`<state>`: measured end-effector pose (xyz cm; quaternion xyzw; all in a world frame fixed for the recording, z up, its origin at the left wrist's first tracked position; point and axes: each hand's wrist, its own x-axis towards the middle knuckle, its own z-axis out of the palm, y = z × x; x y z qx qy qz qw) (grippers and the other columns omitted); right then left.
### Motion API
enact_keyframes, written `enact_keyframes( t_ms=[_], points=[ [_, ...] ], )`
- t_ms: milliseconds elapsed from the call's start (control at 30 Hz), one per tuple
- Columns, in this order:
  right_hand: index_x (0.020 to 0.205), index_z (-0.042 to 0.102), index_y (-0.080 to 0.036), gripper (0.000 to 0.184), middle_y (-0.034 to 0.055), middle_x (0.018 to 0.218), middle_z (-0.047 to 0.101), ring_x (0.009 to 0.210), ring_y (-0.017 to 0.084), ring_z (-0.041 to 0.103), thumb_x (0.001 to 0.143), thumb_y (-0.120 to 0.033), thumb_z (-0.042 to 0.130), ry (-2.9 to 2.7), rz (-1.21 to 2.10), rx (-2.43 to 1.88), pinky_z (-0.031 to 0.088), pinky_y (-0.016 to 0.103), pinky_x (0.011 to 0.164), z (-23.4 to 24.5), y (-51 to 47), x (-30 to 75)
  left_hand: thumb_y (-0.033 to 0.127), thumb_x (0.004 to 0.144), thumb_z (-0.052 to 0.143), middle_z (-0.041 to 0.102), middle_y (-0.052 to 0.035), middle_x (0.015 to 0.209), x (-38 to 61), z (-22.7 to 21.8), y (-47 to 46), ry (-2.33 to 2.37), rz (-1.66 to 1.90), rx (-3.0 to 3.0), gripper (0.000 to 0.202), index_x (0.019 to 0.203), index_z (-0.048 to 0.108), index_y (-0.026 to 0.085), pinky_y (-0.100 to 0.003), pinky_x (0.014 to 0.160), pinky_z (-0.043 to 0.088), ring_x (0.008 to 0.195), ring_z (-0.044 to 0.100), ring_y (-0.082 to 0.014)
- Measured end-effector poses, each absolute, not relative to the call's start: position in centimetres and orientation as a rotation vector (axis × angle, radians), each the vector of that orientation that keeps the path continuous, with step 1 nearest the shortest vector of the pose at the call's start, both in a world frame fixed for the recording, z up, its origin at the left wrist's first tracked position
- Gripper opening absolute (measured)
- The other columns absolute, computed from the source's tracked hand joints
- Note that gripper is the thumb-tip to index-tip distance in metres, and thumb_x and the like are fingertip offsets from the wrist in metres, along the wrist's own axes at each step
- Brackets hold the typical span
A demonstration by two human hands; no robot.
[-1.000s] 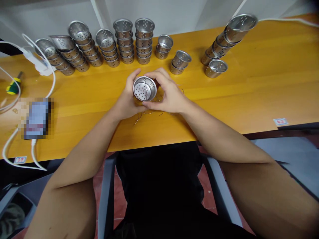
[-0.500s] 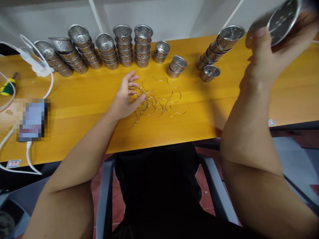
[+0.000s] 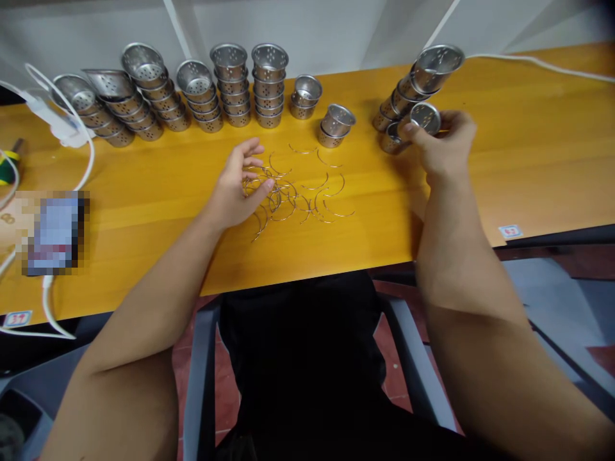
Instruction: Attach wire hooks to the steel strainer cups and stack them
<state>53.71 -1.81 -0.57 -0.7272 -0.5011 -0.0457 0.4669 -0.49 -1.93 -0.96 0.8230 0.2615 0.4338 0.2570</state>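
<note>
My right hand (image 3: 446, 141) grips a small perforated metal cup (image 3: 425, 118) by its rim, thumb on the near side. That cup sits at the mouth of another perforated cup (image 3: 391, 139) on the table; whether it is fully nested I cannot tell. Right behind them leans a tilted stack of cups (image 3: 408, 89). My left hand (image 3: 243, 186) rests on the table with its fingers apart, holding nothing. Beside and partly under its fingers lies a loose heap of thin curved metal wires (image 3: 283, 195). A few single wires (image 3: 331, 186) are scattered to the right of the heap.
Several stacks of perforated cups (image 3: 230, 83) line the back of the wooden table (image 3: 144, 256), with two short stacks, one of them here (image 3: 337, 125), nearer the middle. On the left are a phone (image 3: 55, 234), white cables (image 3: 91, 157) and a yellow-green-handled screwdriver (image 3: 8, 168).
My right hand has come down and left from the upper right, bringing the cup to the single cup beside the leaning stack. My left hand has stayed by the wires.
</note>
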Motion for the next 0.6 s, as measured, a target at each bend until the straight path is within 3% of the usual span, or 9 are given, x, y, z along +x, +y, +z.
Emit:
enact_keyframes(
  t_ms=[267, 467, 600],
  points=[
    [0.159, 0.082, 0.007, 0.068, 0.0306, 0.146, 0.092, 0.116, 0.017, 0.091, 0.095, 0.010, 0.108, -0.994, 0.062, -1.942, 0.063, 0.032, 0.099, 3.4, -3.4, 48.1, 0.073, 0.120, 0.085, 0.072, -0.0116, 0.184, -0.6, -1.2, -1.5, 0.604, 1.223, 2.231, 0.086, 0.194, 0.045, 0.054, -0.052, 0.111, 0.079, 0.147, 0.084, -0.0367],
    [0.171, 0.074, 0.005, 0.081, 0.0346, 0.165, 0.083, 0.140, 0.020, 0.088, 0.098, 0.006, 0.109, -1.058, 0.043, -2.069, 0.063, 0.033, 0.109, 3.2, -3.2, 48.5, 0.072, 0.119, 0.087, 0.071, -0.0128, 0.185, -0.5, -1.4, -1.6, 0.694, 1.169, 2.206, 0.090, 0.196, 0.046, 0.050, -0.053, 0.116, 0.078, 0.151, 0.083, -0.0389],
    [0.168, 0.076, 0.004, 0.078, 0.0334, 0.160, 0.087, 0.133, 0.022, 0.090, 0.097, 0.005, 0.109, -1.069, 0.058, -2.053, 0.065, 0.035, 0.106, 2.6, -2.6, 49.2, 0.074, 0.120, 0.085, 0.070, -0.0137, 0.185, -0.6, -1.3, -1.7, 0.693, 1.162, 2.220, 0.090, 0.196, 0.044, 0.049, -0.054, 0.115, 0.077, 0.151, 0.082, -0.0391]
  ],
)
